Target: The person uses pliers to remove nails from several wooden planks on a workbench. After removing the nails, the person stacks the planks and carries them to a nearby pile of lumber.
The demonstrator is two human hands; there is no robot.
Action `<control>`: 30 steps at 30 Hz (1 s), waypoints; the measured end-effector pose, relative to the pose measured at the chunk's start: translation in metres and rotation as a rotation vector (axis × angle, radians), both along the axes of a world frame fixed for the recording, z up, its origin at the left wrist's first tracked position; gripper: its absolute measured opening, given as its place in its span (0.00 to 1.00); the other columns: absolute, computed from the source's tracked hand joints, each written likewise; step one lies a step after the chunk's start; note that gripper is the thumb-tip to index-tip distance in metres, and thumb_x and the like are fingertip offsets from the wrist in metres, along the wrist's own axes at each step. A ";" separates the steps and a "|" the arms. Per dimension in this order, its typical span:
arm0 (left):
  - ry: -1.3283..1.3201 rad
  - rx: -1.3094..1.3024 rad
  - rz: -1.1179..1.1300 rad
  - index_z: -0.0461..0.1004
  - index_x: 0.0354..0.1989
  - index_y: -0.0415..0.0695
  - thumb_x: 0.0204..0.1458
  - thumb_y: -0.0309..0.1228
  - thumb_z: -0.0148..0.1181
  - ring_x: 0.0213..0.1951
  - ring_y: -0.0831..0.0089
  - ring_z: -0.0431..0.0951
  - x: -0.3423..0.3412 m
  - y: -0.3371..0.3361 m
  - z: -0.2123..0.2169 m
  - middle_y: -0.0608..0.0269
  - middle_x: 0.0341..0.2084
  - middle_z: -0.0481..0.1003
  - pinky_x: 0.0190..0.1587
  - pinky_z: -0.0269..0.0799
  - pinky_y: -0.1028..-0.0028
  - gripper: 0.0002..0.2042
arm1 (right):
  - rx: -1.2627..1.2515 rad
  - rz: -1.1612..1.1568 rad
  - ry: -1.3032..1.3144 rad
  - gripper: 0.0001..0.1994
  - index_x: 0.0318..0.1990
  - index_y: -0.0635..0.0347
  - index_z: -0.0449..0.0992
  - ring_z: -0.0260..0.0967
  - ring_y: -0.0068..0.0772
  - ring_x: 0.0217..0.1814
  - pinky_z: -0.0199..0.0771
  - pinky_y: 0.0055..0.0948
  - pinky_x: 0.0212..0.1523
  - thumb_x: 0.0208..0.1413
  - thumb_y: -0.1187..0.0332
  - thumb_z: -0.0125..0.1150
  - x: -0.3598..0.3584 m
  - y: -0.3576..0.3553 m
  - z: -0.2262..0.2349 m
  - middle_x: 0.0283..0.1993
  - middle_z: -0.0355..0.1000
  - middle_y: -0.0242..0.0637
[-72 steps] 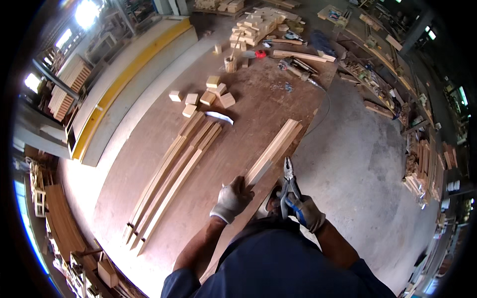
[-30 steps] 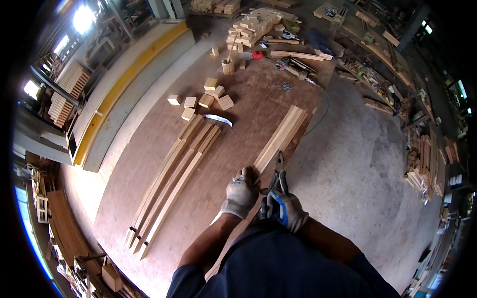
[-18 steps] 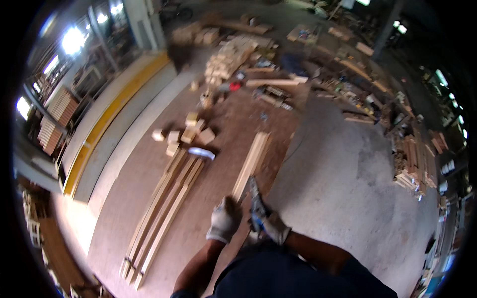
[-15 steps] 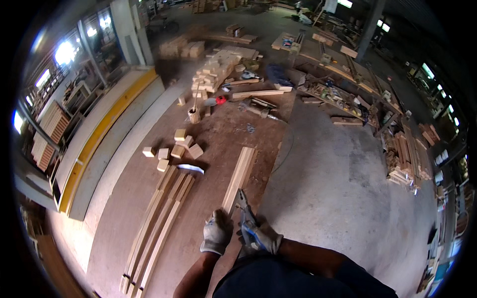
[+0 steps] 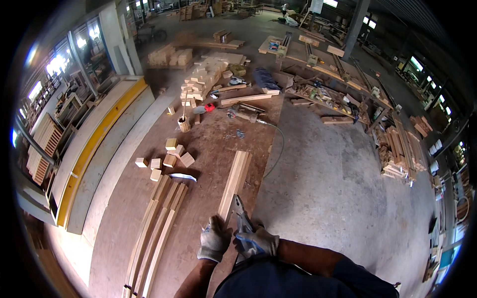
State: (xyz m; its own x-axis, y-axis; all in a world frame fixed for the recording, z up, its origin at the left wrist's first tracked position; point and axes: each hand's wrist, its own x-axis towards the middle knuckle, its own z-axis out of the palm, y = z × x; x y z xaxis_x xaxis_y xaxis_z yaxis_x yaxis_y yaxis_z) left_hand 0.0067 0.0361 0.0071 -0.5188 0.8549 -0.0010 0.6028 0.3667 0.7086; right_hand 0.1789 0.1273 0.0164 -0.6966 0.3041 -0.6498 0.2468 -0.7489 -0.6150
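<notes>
Both of my hands wear grey work gloves. My left hand (image 5: 213, 239) rests on the near end of a stack of long light wooden planks (image 5: 235, 183) lying on a brown plywood floor sheet (image 5: 208, 149). My right hand (image 5: 258, 242) grips a grey metal hand tool (image 5: 239, 214) with blue on its handle, its tip pointing up over the planks' near end. My dark blue shirt fills the bottom edge.
A bundle of long curved slats (image 5: 156, 228) lies to the left. Small wood blocks (image 5: 169, 156) and a curved blade (image 5: 183, 176) sit beyond it. A power tool with cable (image 5: 246, 113), stacked blocks (image 5: 201, 79) and cluttered benches (image 5: 338, 94) stand further off. Grey concrete (image 5: 338, 198) spreads right.
The view has tilted up and away, showing more of the workshop. My hands have stayed together at the planks' near end, the right one still gripping the tool.
</notes>
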 end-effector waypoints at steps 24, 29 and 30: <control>-1.140 -0.342 -0.503 0.74 0.41 0.40 0.49 0.24 0.70 0.24 0.77 0.71 -0.047 -0.042 0.017 0.69 0.24 0.71 0.27 0.70 0.73 0.13 | 1.503 0.475 -0.258 0.15 0.44 0.58 0.75 0.79 0.55 0.41 0.79 0.46 0.40 0.53 0.61 0.66 0.067 0.041 0.019 0.38 0.79 0.47; -1.438 -0.254 -0.313 0.74 0.38 0.41 0.50 0.22 0.68 0.23 0.77 0.72 -0.034 -0.048 0.017 0.68 0.23 0.72 0.25 0.66 0.74 0.10 | 1.791 0.362 -0.126 0.15 0.44 0.57 0.75 0.80 0.49 0.40 0.80 0.44 0.37 0.48 0.66 0.68 0.054 0.063 0.027 0.40 0.79 0.42; -1.358 -0.250 -0.244 0.74 0.38 0.42 0.50 0.23 0.68 0.22 0.77 0.71 -0.033 -0.046 0.020 0.69 0.22 0.71 0.25 0.67 0.74 0.09 | 1.732 0.333 -0.125 0.16 0.45 0.58 0.75 0.79 0.50 0.40 0.79 0.45 0.39 0.50 0.65 0.68 0.055 0.061 0.029 0.41 0.79 0.43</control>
